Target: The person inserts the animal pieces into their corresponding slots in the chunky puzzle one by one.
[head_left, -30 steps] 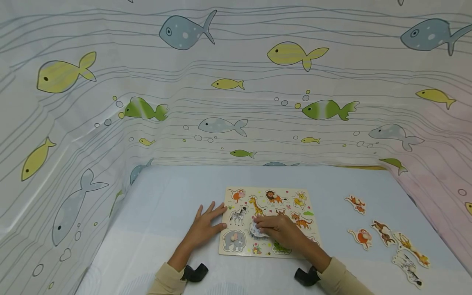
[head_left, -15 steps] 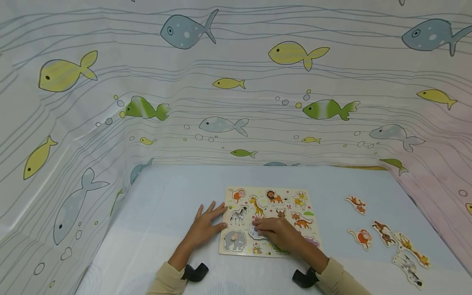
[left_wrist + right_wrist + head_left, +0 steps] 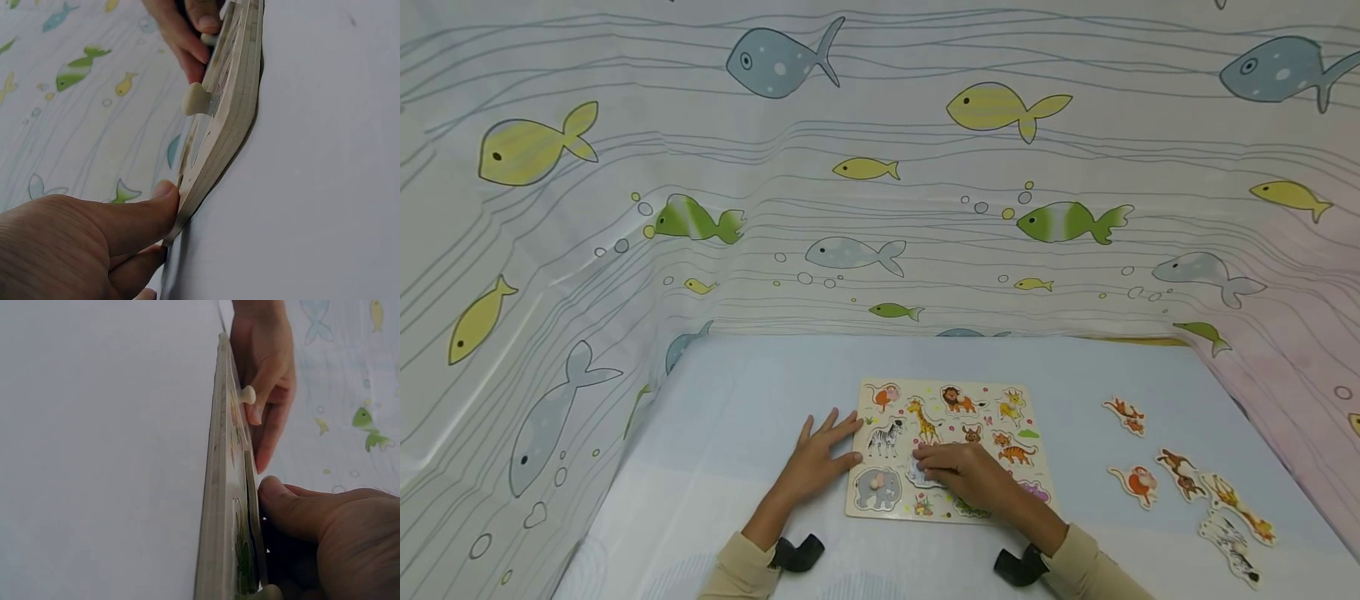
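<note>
A wooden animal puzzle board [image 3: 895, 513] lies flat on the table, with printed animals across it. My left hand [image 3: 815, 463] rests at its left edge, fingers spread, and the thumb touches the rim in the left wrist view. Over the lower middle of the board, my right hand [image 3: 973, 472] pinches a pale grey puzzle piece [image 3: 921, 473], most of which the fingers cover. In the right wrist view a thin piece [image 3: 252, 500] sits slightly raised from the board beside the right thumb. A knobbed elephant piece [image 3: 877, 489] sits in the lower left recess.
Several loose pieces lie on the table to the right: a red monkey [image 3: 1138, 486], a brown one [image 3: 1180, 472], a giraffe [image 3: 1238, 508], a zebra [image 3: 1228, 546] and an orange piece [image 3: 1126, 416]. A fish-patterned curtain [image 3: 955, 200] stands behind the table.
My right hand has shifted very slightly toward me on the board with the grey piece, which has turned a little. The left hand has stayed in place.
</note>
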The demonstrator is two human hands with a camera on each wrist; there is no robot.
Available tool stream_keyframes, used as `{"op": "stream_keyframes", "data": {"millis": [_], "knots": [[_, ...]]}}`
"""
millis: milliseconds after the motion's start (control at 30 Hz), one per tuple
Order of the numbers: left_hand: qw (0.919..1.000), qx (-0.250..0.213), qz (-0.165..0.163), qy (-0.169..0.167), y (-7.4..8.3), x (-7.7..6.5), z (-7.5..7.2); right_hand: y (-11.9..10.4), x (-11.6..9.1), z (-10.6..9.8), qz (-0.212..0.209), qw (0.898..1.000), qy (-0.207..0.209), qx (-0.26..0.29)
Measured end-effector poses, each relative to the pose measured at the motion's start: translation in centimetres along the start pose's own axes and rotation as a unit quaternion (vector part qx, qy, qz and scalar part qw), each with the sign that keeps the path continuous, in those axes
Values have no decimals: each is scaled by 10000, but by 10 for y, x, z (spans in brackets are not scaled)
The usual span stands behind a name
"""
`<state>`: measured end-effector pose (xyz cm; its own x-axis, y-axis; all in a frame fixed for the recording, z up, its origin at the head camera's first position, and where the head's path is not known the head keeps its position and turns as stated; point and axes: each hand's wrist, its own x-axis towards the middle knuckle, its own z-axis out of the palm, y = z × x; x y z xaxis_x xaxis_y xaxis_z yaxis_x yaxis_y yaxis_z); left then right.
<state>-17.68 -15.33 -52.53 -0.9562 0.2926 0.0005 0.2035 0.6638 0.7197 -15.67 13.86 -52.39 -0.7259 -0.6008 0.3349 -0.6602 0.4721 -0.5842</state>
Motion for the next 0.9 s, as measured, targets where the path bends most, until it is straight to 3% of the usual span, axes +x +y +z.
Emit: {"op": "stream_keyframes", "data": {"millis": [900], "knots": [[10000, -19, -35, -32, 0, 1, 0, 1, -1, 0, -149, 9996, -57, -231]]}}
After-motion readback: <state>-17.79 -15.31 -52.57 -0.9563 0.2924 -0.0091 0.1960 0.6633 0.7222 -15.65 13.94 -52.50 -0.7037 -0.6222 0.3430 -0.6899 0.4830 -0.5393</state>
